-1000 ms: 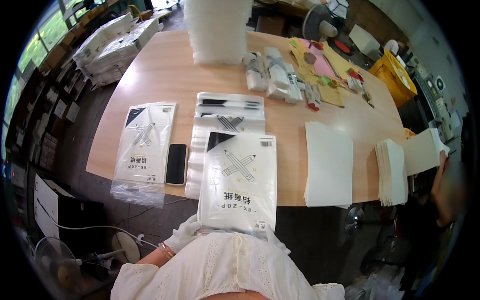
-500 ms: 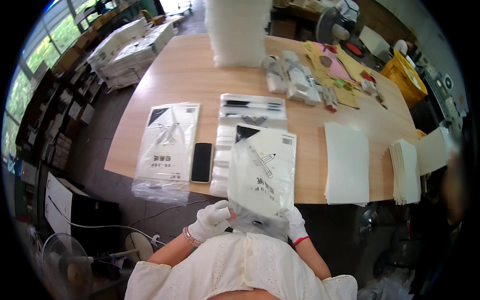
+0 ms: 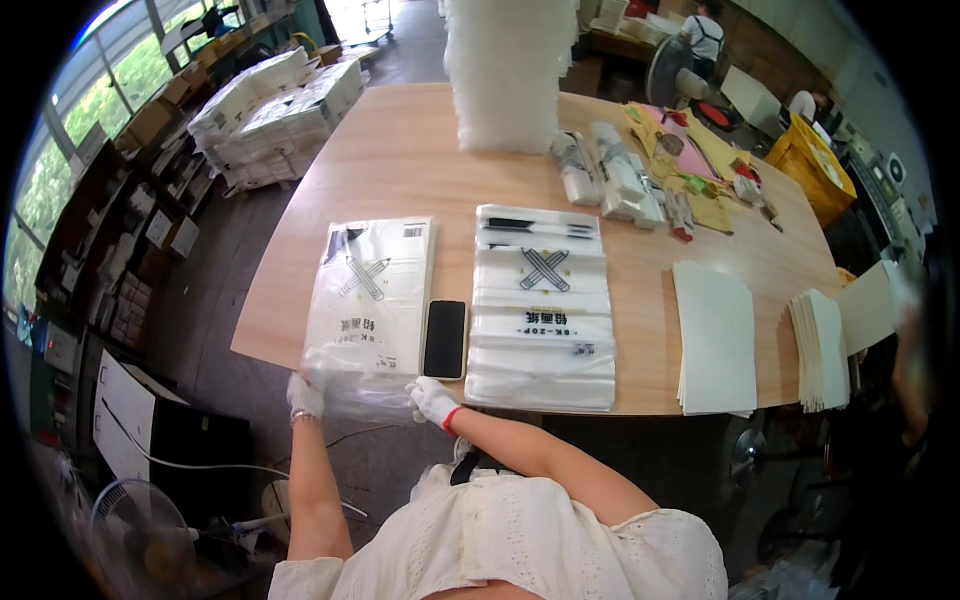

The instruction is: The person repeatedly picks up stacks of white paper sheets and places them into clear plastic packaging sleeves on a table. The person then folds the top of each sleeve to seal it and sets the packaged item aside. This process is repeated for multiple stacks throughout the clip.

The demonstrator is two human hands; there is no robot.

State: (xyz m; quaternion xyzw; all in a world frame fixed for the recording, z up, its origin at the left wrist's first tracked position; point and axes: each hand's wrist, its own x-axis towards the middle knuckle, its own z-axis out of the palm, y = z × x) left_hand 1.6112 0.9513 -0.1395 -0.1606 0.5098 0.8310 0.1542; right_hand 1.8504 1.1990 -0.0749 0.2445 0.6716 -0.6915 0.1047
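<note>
Both gloved hands grip the near end of a clear plastic sleeve that wraps a white pad of paper lying at the near edge of the wooden desk. The left hand pinches the sleeve's loose, crumpled open end at its left corner, fingers closed on the film. The right hand, in a white glove with a red cuff, closes on the same loose end at its right corner. The sleeve's open end hangs just past the desk edge, while the pad inside rests flat on the desk.

Just right of the sleeve lies a black phone, face up, near but apart from the right hand. Right of the phone sits a stack of packed sleeves fanned toward the near edge. Farther right of that stack lie a pile of white sheets and, beyond it, a second fanned pile of white sheets. Beyond the sleeve, toward the far side of the desk, stands a tall stack of clear film, with small wrapped bundles to its right.
</note>
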